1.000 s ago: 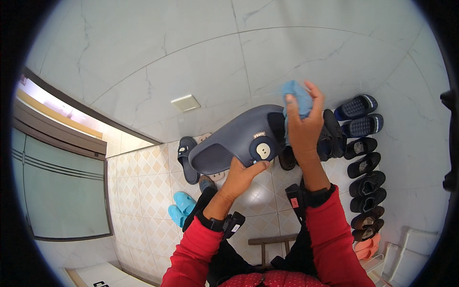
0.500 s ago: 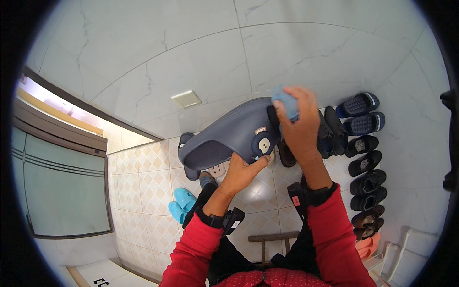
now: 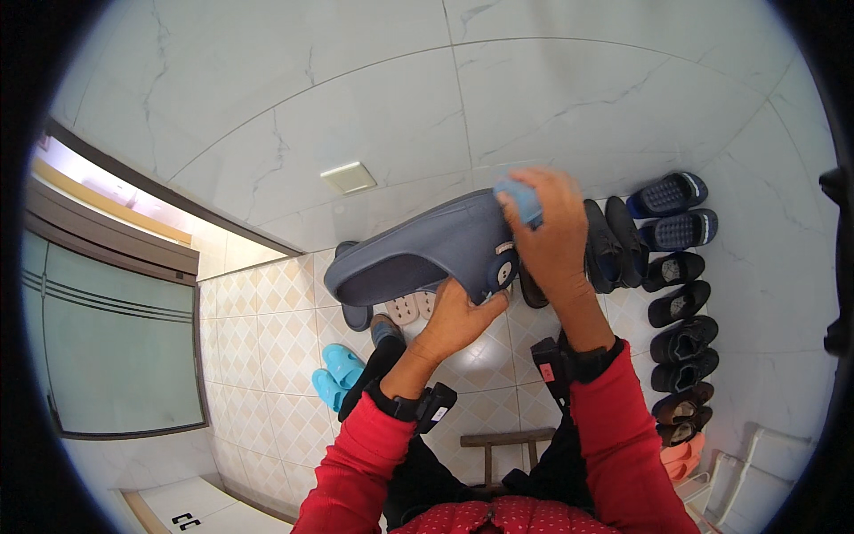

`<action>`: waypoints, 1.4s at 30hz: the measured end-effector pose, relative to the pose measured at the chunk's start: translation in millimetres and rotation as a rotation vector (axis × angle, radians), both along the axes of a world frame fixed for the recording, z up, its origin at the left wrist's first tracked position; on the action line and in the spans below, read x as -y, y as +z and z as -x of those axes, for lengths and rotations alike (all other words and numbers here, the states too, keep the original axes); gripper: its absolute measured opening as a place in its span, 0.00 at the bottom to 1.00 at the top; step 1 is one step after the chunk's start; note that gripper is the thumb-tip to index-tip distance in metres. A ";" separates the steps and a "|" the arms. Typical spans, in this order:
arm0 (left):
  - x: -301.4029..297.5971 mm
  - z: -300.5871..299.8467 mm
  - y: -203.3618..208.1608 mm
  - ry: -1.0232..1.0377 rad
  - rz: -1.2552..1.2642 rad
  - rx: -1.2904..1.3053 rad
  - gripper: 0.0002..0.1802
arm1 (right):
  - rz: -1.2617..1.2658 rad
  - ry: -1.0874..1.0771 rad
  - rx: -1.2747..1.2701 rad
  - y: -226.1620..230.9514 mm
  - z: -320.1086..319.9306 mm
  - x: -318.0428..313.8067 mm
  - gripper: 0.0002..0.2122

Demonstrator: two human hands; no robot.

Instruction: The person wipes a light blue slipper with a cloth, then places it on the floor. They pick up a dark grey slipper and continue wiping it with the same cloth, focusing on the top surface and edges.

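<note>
A dark grey-blue slipper [image 3: 411,240] with a round button-like decoration is held up off the floor, its side turned toward me. My left hand [image 3: 458,319] grips it by the strap, the thumb outside and the other fingers tucked into the foot opening, where they are hidden. In my right hand [image 3: 553,227], slightly blurred by motion, a light blue cloth [image 3: 520,201] is pinched against the slipper's upper right end. Behind the held slipper, a dark slipper [image 3: 358,318] partly shows on the floor.
Along the right wall runs a row of shoes and slippers [image 3: 683,324], with dark shoes [image 3: 616,245] near its far end. Blue slippers [image 3: 338,377] lie by my left foot, and beige ones [image 3: 405,308] sit farther off. A wooden stool [image 3: 507,440] stands between my legs. A tiled wall [image 3: 382,107] rises ahead.
My right hand and the cloth have shifted slightly left along the slipper's end. The slipper has turned a little, so its decoration now faces more to the right.
</note>
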State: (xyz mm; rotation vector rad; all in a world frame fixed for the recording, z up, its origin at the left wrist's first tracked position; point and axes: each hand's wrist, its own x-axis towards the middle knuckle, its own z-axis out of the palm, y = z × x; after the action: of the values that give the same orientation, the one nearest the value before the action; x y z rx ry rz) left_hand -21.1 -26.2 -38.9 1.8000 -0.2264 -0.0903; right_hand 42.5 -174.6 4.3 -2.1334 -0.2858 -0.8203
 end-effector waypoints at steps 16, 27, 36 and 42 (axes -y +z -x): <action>0.4 -1.0 -12.1 -0.007 -0.142 0.060 0.19 | 0.043 0.132 -0.033 -2.4 9.0 -8.4 0.13; -1.8 0.8 -13.8 -0.031 -0.218 0.068 0.20 | -0.013 0.339 0.081 -2.4 12.8 -14.5 0.14; -5.1 1.2 1.6 0.092 0.247 -0.137 0.20 | 0.015 -0.195 0.018 -5.7 -8.1 12.8 0.13; -7.4 -4.2 10.5 0.185 0.468 -0.250 0.20 | -0.073 0.022 0.025 -8.0 3.2 -1.2 0.11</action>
State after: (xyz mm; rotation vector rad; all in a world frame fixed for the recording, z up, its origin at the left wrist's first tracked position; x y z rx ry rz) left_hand -16.9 -18.8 -28.4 1.3202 0.0945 -0.1193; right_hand 39.3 -173.5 -3.7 -2.0501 -0.2872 -0.8333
